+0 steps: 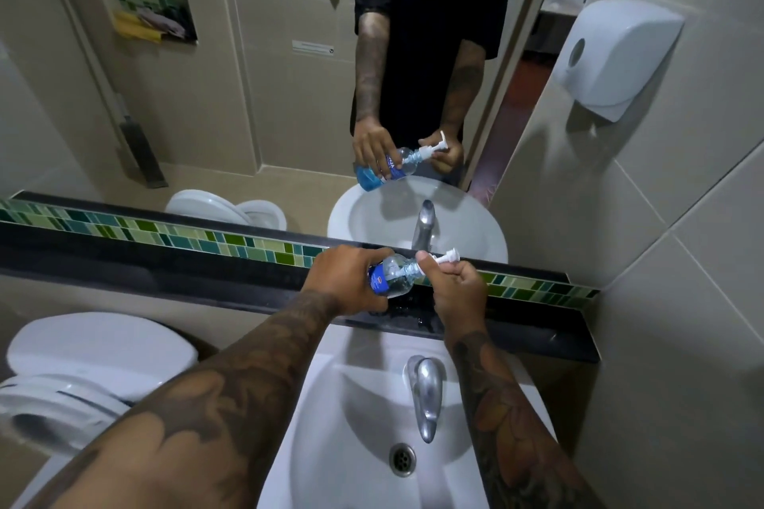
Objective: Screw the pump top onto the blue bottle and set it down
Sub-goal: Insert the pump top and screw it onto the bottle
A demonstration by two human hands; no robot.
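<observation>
I hold the blue bottle [388, 277] tilted above the dark ledge [537, 337], left hand [345, 281] wrapped round its body, right hand [457, 289] with fingers [423, 260] pinching the pump top [444, 257] at the neck. Threading seems underway; next comes twisting tight, then standing it upright.

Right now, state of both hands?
Left hand: closed around the blue bottle, held tilted above the ledge.
Right hand: closed on the pump top at the bottle's neck.
</observation>
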